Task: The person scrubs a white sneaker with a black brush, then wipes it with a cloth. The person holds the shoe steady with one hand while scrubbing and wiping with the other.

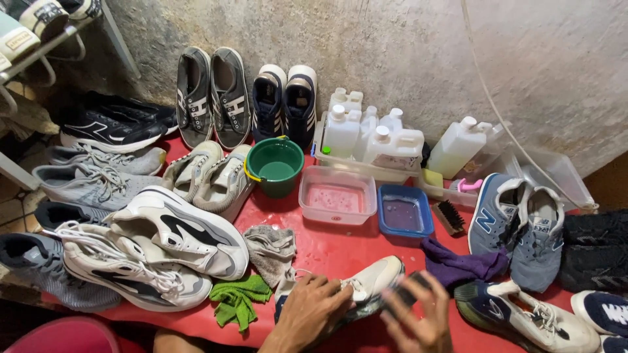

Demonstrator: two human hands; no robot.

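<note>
A white sneaker (373, 280) lies on the red floor mat (327, 248) at the bottom centre. My left hand (313, 312) rests on its upper near the laces and holds it down. My right hand (418, 317) is blurred beside the shoe's toe, its fingers curled around a dark brush-like object (405, 293). A purple cloth (461, 265) lies just past my right hand. A grey rag (269, 252) and a green cloth (239, 299) lie left of the shoe.
A green bucket (275, 167), a clear tub of pinkish liquid (337, 195), a blue tub (404, 210) and a scrub brush (450, 217) sit mid-mat. White jugs (392, 144) line the wall. Several sneakers crowd the left side, back wall and right side.
</note>
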